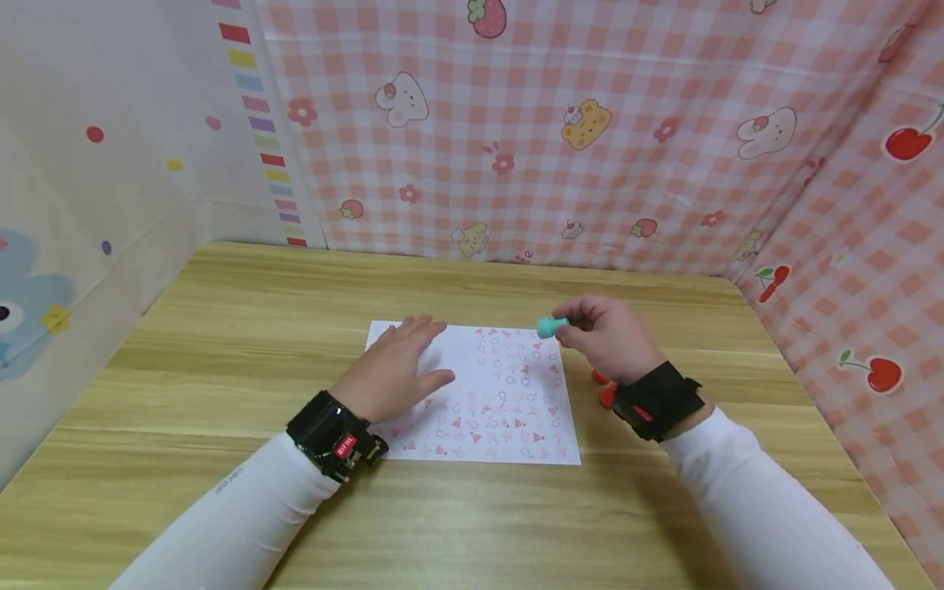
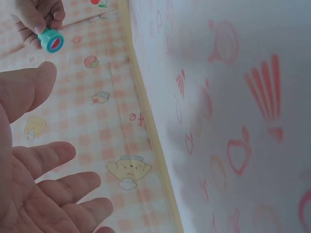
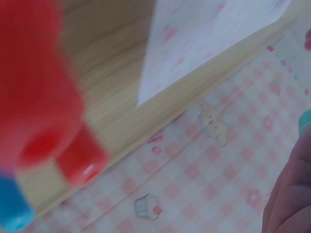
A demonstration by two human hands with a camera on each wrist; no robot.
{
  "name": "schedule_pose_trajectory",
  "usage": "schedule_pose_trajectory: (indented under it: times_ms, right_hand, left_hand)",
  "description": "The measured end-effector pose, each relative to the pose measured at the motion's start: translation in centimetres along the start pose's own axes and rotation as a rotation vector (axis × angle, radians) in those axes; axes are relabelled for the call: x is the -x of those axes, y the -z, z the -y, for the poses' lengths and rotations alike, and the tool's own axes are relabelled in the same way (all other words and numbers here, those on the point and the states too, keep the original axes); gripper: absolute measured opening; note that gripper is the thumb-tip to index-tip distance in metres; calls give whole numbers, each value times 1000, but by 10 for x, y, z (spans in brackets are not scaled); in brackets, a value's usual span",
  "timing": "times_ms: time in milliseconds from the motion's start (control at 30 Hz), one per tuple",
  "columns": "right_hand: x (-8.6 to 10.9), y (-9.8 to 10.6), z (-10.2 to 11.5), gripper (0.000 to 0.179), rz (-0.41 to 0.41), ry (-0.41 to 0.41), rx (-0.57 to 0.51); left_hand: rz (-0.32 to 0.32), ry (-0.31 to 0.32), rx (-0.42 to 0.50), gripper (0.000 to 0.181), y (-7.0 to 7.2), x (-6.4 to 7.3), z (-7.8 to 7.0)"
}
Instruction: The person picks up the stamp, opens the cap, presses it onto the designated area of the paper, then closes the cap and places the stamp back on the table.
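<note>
A sheet of white paper (image 1: 460, 356) lies on the table, covered with rows of small red and pink stamped prints; its upper left part shows bare white. Between thumb and fingers, my right hand (image 1: 615, 336) pinches a teal toy stamp (image 1: 551, 328) above the paper's far right corner. From the left wrist view, the red printing face of that stamp (image 2: 51, 41) can be seen. My left hand (image 1: 391, 369) hovers over the left part of the sheet, fingers spread and holding nothing, and it hides some prints.
Red stamps (image 1: 608, 396) stand right of the paper, partly hidden by my right wrist. The right wrist view shows them close up, blurred, with a blue stamp (image 3: 13, 204) beside them. A checked curtain (image 1: 516, 188) hangs behind the wooden table (image 1: 472, 524).
</note>
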State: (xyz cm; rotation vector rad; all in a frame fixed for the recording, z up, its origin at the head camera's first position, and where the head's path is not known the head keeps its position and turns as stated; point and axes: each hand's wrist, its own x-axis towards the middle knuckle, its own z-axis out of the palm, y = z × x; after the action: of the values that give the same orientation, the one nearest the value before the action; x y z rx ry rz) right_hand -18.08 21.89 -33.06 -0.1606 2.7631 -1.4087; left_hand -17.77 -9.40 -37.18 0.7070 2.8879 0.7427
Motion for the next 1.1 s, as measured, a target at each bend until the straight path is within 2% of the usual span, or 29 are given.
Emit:
schedule_pose_trajectory:
  times_ms: [467, 667, 833, 1100]
  right_hand:
    - [10, -42, 11, 17, 101, 88, -192]
    - [14, -55, 17, 18, 136, 65, -251]
    - [16, -63, 20, 17, 149, 45, -277]
    - [19, -70, 21, 17, 170, 35, -309]
  left_hand:
    - [-55, -86, 116, 66, -7, 3, -16]
    - [-80, -131, 175, 62, -10, 4, -21]
    - [-71, -136, 236, 57, -12, 5, -24]
    - [-101, -136, 339, 36, -18, 5, -27]
